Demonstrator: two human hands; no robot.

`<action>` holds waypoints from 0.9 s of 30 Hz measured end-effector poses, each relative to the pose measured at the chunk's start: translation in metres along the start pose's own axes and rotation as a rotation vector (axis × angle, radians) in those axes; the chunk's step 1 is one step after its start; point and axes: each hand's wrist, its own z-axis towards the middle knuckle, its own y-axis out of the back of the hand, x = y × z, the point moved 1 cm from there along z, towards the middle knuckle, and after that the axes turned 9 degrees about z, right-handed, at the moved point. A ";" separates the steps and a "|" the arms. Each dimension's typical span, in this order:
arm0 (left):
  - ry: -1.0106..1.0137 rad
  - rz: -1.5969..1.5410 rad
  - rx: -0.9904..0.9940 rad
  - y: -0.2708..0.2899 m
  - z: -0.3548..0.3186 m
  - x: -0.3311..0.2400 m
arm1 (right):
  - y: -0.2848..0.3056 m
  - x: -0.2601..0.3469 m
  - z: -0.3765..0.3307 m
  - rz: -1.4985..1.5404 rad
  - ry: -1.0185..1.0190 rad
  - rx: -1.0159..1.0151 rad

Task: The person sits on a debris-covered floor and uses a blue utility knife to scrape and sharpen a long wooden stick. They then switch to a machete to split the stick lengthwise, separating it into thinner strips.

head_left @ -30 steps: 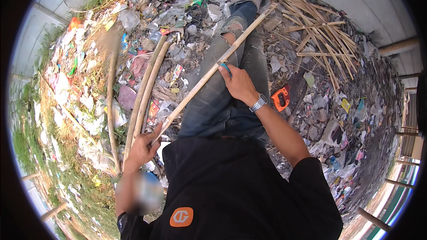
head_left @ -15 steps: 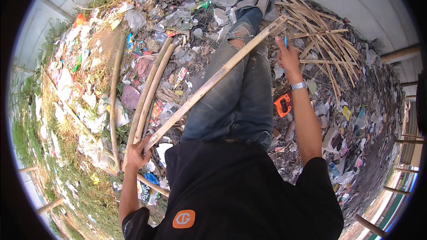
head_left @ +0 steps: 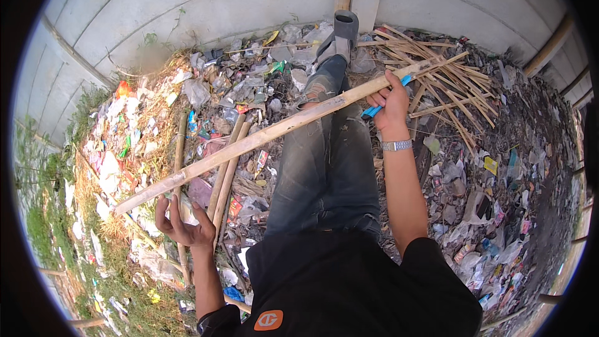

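A long split-bamboo slat (head_left: 249, 140) lies at a slant across the view above my legs, its far end over a heap of strips. My right hand (head_left: 393, 109) is closed round the slat near that end, thumb on top. In the same grip is a slim blue tool (head_left: 372, 112), poking out on both sides of the hand; its kind is hidden by my fingers. My left hand (head_left: 187, 228) is open, palm up with fingers spread, just below the slat's lower left end. Whether a fingertip touches it, I cannot tell.
Thin bamboo strips (head_left: 452, 84) lie piled at the far right, before a pale panel wall (head_left: 249, 0). Round bamboo poles (head_left: 228, 181) rest left of my legs (head_left: 324, 175). Plastic litter (head_left: 243, 93) covers the ground, with grass (head_left: 134, 274) at the left.
The slat has swung flatter and shifted left. My left hand has let go of its end and opened. My right hand, previously beside the slat with the blue tool, now grips the slat too.
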 end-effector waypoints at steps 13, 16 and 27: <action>0.813 -1.666 -0.277 -0.062 0.099 -0.102 | 0.005 -0.045 -0.069 -0.186 -0.482 0.192; 0.700 -1.701 -0.312 -0.047 0.129 -0.082 | 0.032 -0.020 -0.081 -0.315 -0.561 0.300; 0.471 -1.740 -0.160 -0.067 0.126 -0.064 | 0.338 0.012 -0.087 -1.112 0.014 -0.429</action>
